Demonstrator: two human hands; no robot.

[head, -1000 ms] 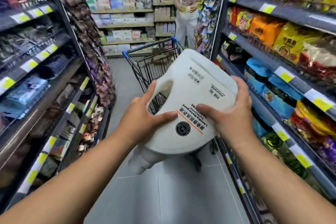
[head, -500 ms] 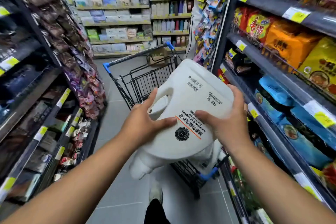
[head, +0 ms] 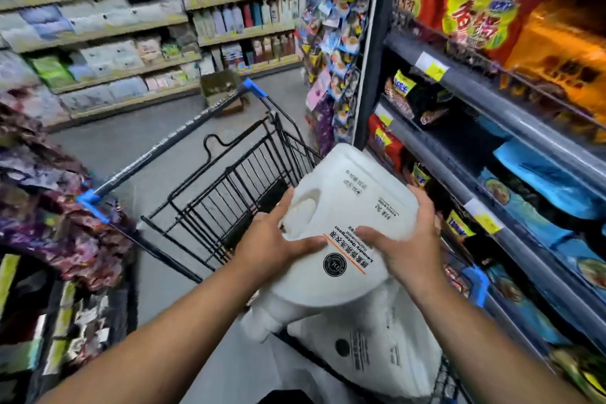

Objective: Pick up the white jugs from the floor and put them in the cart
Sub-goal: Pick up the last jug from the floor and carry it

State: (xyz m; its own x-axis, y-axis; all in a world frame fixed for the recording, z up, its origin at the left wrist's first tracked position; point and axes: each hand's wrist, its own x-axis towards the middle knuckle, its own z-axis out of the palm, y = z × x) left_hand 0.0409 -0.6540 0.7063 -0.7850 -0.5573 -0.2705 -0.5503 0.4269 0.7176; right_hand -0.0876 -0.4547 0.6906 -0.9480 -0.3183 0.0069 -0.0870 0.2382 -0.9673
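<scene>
Left hand (head: 272, 241) and right hand (head: 411, 248) clasped the jug (head: 344, 203) by its sides over the cart (head: 229, 180); it looked heavy, rigid and slick, and its handle (head: 303, 208) seemed the surer hold.

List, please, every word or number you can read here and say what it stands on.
"Laundry Detergent": label of the held white jug, upside down.
Chinese characters beside it: too unsure to quote.
Small print on the lower jug, shelf price tags, snack bags: too blurred or small.
</scene>
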